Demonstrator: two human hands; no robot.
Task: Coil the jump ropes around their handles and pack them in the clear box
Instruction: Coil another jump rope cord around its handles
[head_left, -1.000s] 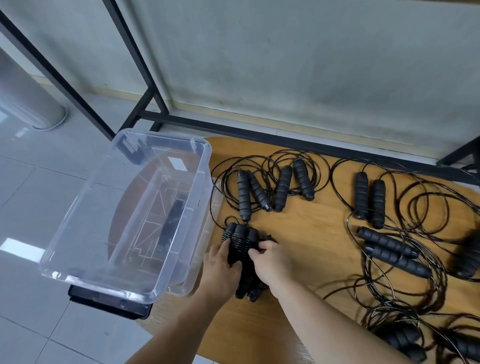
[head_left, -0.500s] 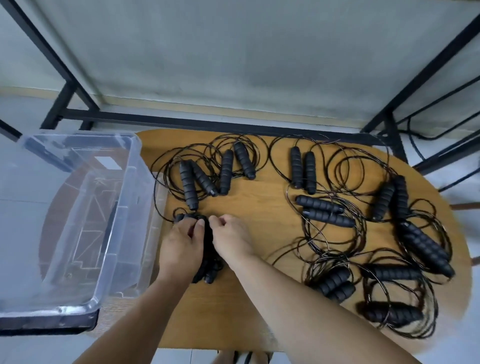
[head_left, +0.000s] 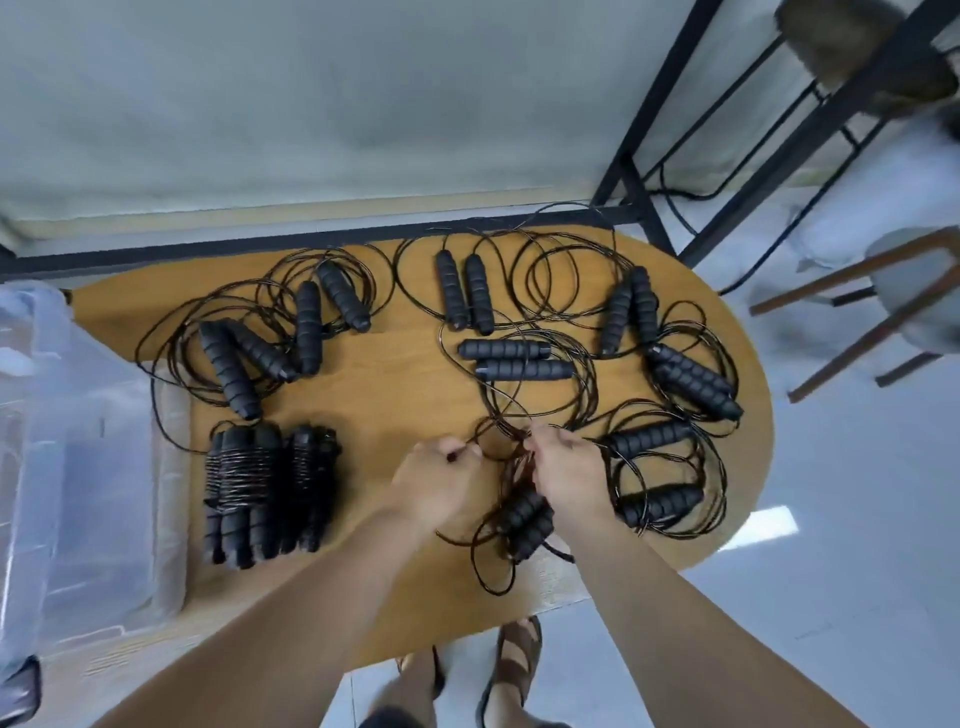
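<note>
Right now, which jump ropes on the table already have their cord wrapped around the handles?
Only the wrapped bundle at the table's near left, beside the clear box: cord is wound tightly round its handles. Every other rope lies in loose loops.

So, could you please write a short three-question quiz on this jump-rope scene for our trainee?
1. True or false: the coiled bundles are already inside the clear box.
2. What do the left hand and right hand both pinch: A) a handle, B) a thin black cord, C) the box rim?
3. Fill in: the handle pair nearest the person lies just below the ____ hand.

Key:
1. False; they lie on the table beside the box.
2. B.
3. Right.
</note>
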